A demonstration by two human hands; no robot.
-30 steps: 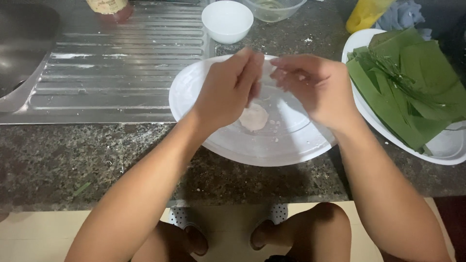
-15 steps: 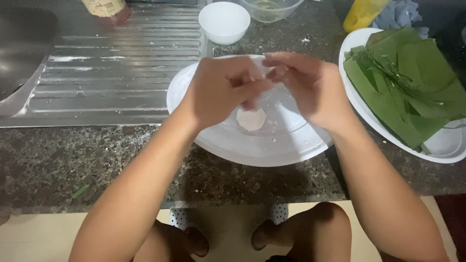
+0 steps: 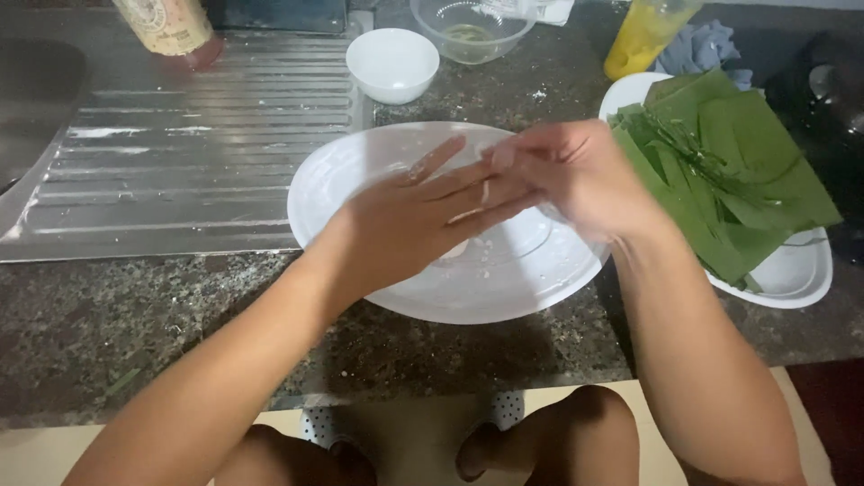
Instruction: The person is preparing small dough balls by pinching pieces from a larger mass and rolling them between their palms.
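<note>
A large white plate point(image 3: 342, 171) dusted with flour lies on the dark stone counter point(image 3: 135, 324). Both hands hover over it. My left hand point(image 3: 405, 225) is flat, fingers stretched out and floury, their tips laid against my right hand point(image 3: 585, 180). The right hand's fingers are curled together and pinch a small pale dough bit point(image 3: 499, 156) at their tips. The left hand hides the middle of the plate.
A white plate point(image 3: 792, 279) heaped with cut green leaves point(image 3: 720, 171) sits at the right. Behind are a small white bowl point(image 3: 392, 63), a clear bowl point(image 3: 468, 27), a yellow bottle point(image 3: 643, 36) and a blue cloth point(image 3: 711, 45). A steel drainboard point(image 3: 180, 153) lies left.
My left hand has flattened and slid across onto the right hand's fingers. The pale dough disc seen on the plate earlier is now covered by the left hand.
</note>
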